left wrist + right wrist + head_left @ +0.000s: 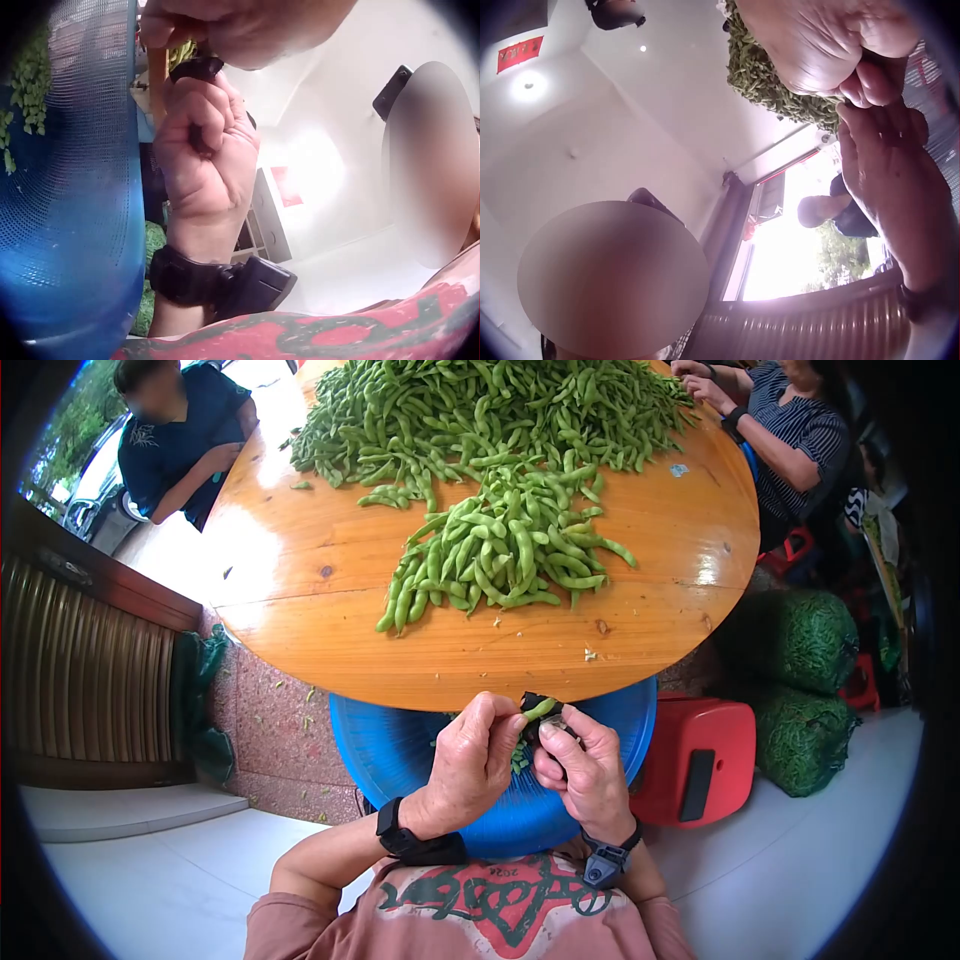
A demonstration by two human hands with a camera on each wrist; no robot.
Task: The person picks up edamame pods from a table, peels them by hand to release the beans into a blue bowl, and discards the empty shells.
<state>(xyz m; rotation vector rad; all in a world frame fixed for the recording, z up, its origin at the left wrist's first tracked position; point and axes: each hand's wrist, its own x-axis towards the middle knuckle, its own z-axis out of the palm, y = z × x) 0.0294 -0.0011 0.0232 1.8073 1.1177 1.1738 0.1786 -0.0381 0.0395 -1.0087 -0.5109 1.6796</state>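
In the head view a green pod point(540, 709) is pinched by the left hand point(474, 765), between thumb and fingertips, over a blue basket point(375, 760). The right hand point(588, 768) grips a small black tool point(560, 728) whose end meets the pod. In the left wrist view the right hand point(206, 142) is curled round the dark tool point(196, 69), with the left hand point(255, 30) just above. The right wrist view has the left hand point(892, 172) close to the right hand point(832, 45); the pod is hidden there.
A heap of pods point(500, 550) lies on the wooden table point(300, 640) beyond the hands. A red stool point(730, 760) and net sacks point(805, 740) stand at the right. Two people are at the table's far sides.
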